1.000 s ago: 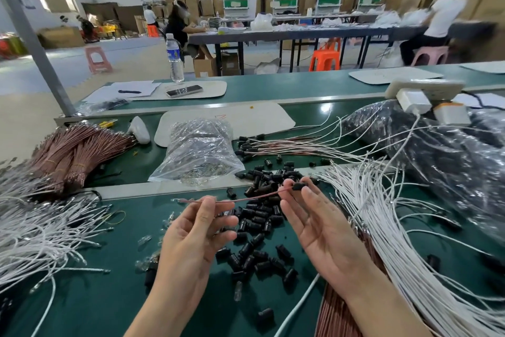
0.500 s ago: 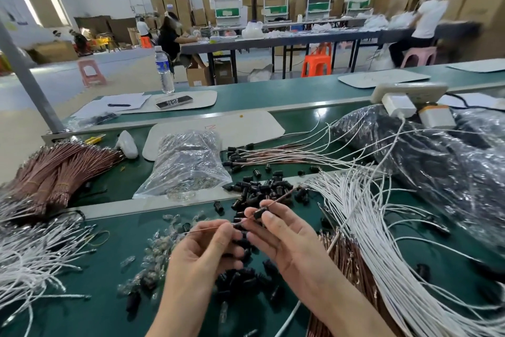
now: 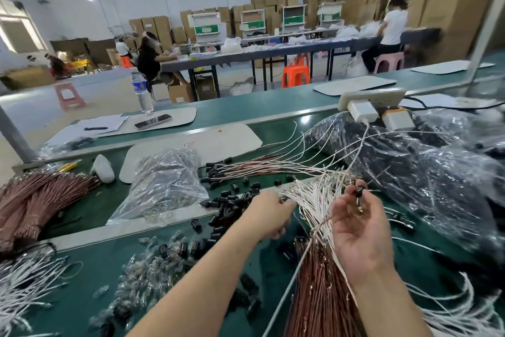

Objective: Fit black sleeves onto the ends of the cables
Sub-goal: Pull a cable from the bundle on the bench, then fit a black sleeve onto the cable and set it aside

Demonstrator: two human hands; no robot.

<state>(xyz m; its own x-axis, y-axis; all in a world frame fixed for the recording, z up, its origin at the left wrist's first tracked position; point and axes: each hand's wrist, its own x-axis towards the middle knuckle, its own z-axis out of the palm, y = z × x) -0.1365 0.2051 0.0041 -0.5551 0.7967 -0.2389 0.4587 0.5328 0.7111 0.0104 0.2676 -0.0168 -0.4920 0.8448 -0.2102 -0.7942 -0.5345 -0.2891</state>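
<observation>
Loose black sleeves (image 3: 232,200) lie scattered on the green bench in front of me. My right hand (image 3: 360,230), palm up, pinches a thin brown cable with a black sleeve (image 3: 358,191) on its end, above the fanned white cables (image 3: 314,200). My left hand (image 3: 269,212) reaches across to the near ends of those white cables, fingers curled on them; the motion blur hides the exact grip. A bundle of brown cables (image 3: 319,282) lies under my right wrist. Brown cables with sleeves fitted (image 3: 246,168) lie further back.
A clear bag of parts (image 3: 164,181) sits left of centre, and a large dark plastic bag (image 3: 415,170) at right under a power strip (image 3: 371,99). Brown cables (image 3: 32,200) and white cables (image 3: 21,284) are piled at left. Small clear parts (image 3: 142,268) lie near my left forearm.
My hands have parted. The right hand carried the sleeved brown cable right and up; the left hand let go of it and reached to the white cable ends. The view swung right.
</observation>
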